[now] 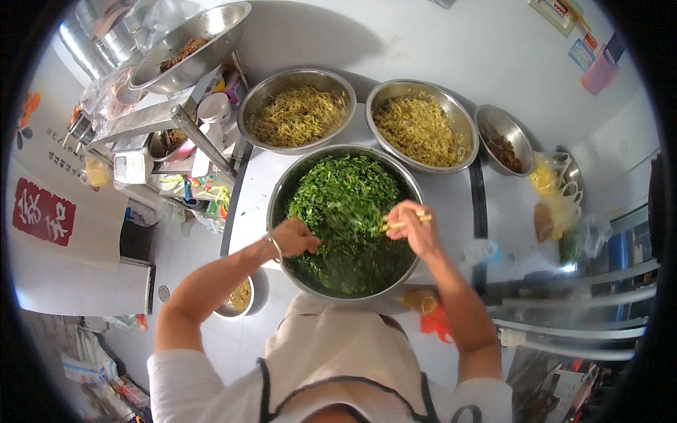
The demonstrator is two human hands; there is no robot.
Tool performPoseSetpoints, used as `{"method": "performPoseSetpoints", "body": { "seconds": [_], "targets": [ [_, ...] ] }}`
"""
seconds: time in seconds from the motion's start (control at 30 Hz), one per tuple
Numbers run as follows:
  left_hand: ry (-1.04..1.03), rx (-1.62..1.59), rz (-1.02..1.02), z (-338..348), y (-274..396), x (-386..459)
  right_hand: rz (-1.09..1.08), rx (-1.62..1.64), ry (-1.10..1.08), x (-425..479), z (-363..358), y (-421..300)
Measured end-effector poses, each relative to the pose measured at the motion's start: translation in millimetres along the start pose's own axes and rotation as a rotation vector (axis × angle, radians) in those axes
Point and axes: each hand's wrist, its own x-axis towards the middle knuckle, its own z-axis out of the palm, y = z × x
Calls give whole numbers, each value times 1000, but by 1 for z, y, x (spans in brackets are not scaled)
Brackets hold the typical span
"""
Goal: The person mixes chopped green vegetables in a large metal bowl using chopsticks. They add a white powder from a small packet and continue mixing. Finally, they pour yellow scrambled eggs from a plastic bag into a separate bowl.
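A large steel bowl stands before me on a white table, with chopped green leafy vegetables piled in it. My right hand, at the bowl's right side, grips wooden chopsticks whose far ends reach into the greens. Blur shows on the greens near them. My left hand is curled at the left rim, fingertips touching or just above the greens; whether it pinches any is not plain. A bracelet sits on the left wrist.
Two steel bowls of yellowish shredded filling and chopped filling stand behind. A smaller bowl with brown filling and plastic bags are at right. At left, a metal shelf carries a tilted bowl; a white bowl sits lower.
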Motion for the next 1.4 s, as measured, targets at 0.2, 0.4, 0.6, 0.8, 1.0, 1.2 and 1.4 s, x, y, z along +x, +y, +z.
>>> {"method": "performPoseSetpoints", "body": {
  "seconds": [0.2, 0.4, 0.6, 0.8, 1.0, 1.2, 1.4],
  "targets": [
    [252, 672, 307, -56, 83, -54, -67, -345, -194, 16, -13, -111],
    [-41, 877, 58, -42, 60, -61, 312, -546, -309, -2, -47, -54],
    [-164, 356, 23, 39, -22, -12, 325, 93, 138, -45, 7, 72],
    [3, 152, -30, 29, 20, -12, 71, 95, 83, -25, 11, 0],
    [238, 591, 463, -45, 78, -51, -492, -557, 83, 7, 19, -74],
    [478, 1054, 585, -49, 142, -92, -623, -720, 137, -18, -7, -94],
    [529, 1339, 383, -82, 116, -68, -399, -567, 108, -28, -51, -90]
  ]
}}
